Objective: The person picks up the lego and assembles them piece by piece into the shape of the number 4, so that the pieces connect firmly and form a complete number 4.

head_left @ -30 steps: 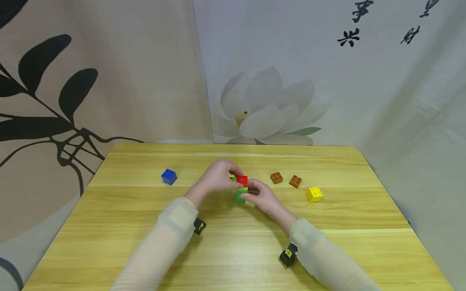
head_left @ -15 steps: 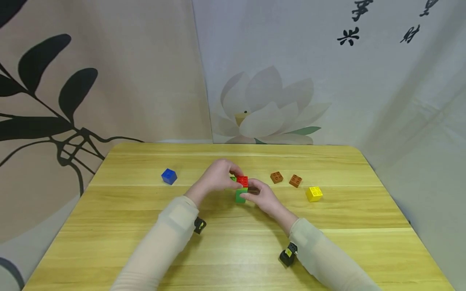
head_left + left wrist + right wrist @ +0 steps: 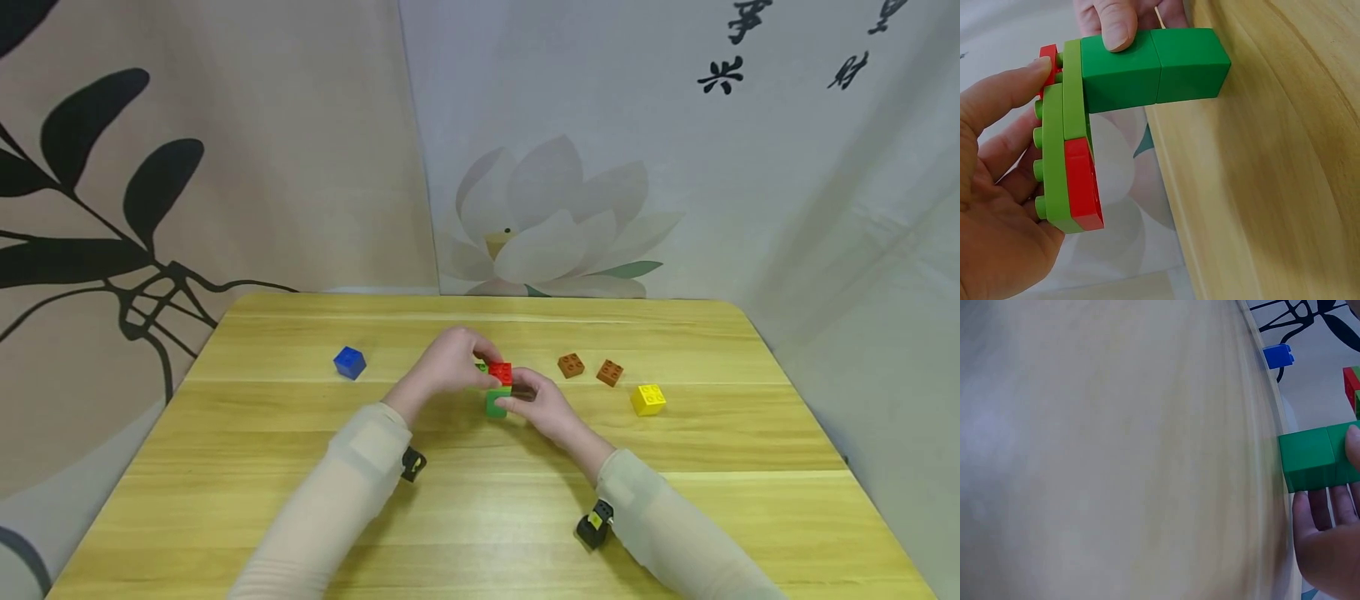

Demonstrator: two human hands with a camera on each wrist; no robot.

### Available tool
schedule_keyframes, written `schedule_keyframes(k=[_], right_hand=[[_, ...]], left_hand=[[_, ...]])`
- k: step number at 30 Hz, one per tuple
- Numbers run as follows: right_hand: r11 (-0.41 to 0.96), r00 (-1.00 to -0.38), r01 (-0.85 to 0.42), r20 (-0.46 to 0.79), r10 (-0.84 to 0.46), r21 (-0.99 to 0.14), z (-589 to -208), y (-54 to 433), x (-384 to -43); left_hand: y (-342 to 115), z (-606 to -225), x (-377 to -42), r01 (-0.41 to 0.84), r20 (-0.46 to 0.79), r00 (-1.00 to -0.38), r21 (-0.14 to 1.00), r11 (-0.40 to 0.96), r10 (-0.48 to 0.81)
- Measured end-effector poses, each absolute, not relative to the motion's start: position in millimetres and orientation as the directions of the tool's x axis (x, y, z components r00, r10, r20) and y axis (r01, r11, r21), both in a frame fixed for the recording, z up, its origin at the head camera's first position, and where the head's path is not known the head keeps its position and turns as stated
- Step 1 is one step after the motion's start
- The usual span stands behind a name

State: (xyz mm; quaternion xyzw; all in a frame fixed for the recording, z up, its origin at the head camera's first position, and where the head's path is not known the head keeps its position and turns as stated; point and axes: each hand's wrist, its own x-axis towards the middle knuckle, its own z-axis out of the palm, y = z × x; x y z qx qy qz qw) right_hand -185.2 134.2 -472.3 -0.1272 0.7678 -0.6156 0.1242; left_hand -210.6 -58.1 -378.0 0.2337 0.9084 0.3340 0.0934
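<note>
My left hand [image 3: 453, 362] pinches a red brick [image 3: 501, 372] at the top of a toy-brick build. In the left wrist view, light green studs show between that brick and the light green piece [image 3: 1074, 94] beneath it. A longer light green brick [image 3: 1054, 156] runs out to one side, with a second red brick [image 3: 1084, 187] on its underside. Below stands a column of two dark green bricks [image 3: 1122, 72]. My right hand [image 3: 547, 410] grips this column, its thumb across the upper green brick and its fingers behind.
On the wooden table [image 3: 480, 508], a blue brick [image 3: 349, 362] lies to the left. To the right are two brown bricks, one nearer [image 3: 571, 365] and one farther [image 3: 610, 372], then a yellow brick [image 3: 648, 400]. A printed cloth [image 3: 555, 150] hangs behind the table.
</note>
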Motion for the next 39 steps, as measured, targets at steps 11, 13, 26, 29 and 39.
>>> schedule_keyframes(k=[11,13,26,29,39], right_hand=[[0.197,-0.939,-0.045,-0.026,-0.344,-0.979,-472.9,134.2,-186.1],[0.193,-0.937,-0.052,-0.019,-0.348,-0.980,-473.1,134.3,-186.2],[0.194,-0.935,-0.035,-0.037,-0.354,-0.980,-471.5,134.4,-186.0],[0.190,-0.935,-0.029,-0.041,-0.353,-0.981,-471.2,134.4,-185.7],[0.186,-0.933,-0.043,-0.027,-0.358,-0.982,-472.6,134.1,-185.8]], left_hand=[[-58.0,-379.6,-211.5,0.337,-0.027,-0.881,0.664,0.668,0.472],[-57.6,-379.7,-211.8,0.335,-0.028,-0.881,0.666,0.666,0.471],[-57.3,-382.1,-210.3,0.334,-0.009,-0.885,0.683,0.650,0.465],[-57.5,-382.6,-210.2,0.336,-0.006,-0.886,0.681,0.650,0.464],[-58.1,-384.1,-210.1,0.352,-0.007,-0.881,0.656,0.667,0.472]])
